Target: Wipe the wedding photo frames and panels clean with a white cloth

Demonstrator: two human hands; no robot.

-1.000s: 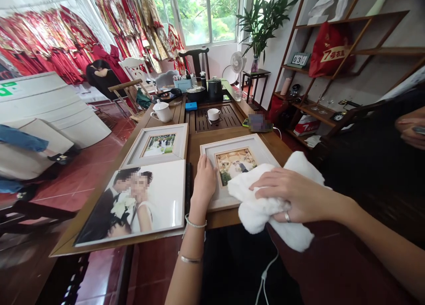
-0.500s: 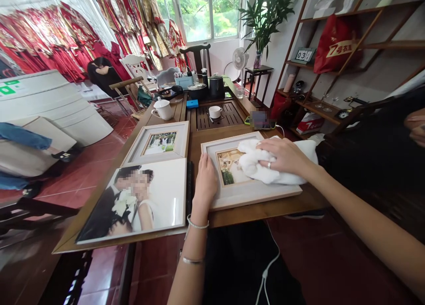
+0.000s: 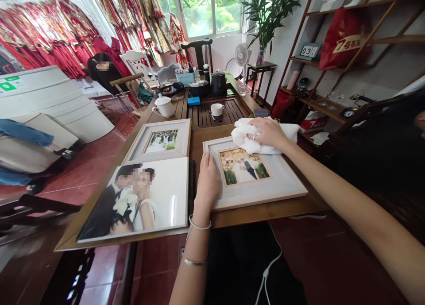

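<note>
**A bridal-wear and wedding-photo shop**

Far beyond the left hand (image 3: 207, 181), rails of red, gold-embroidered wedding gowns (image 3: 49, 44) line the wall up to the window (image 3: 206, 8). A curved white counter (image 3: 49, 101) stands in front of them. On the wooden bench (image 3: 195, 141), a large wedding portrait (image 3: 139, 198) lies just left of that hand. A framed wedding photo (image 3: 162, 141) lies beyond the portrait, and a third frame (image 3: 285, 181) sits under the hand's fingers. Past the right hand (image 3: 268, 132) are a slatted tea tray (image 3: 234, 112), a kettle (image 3: 219, 81) and a cup (image 3: 217, 109). To its right, open shelves (image 3: 327, 112) carry a red printed bag (image 3: 345, 39) and a date block (image 3: 308, 51).
</note>
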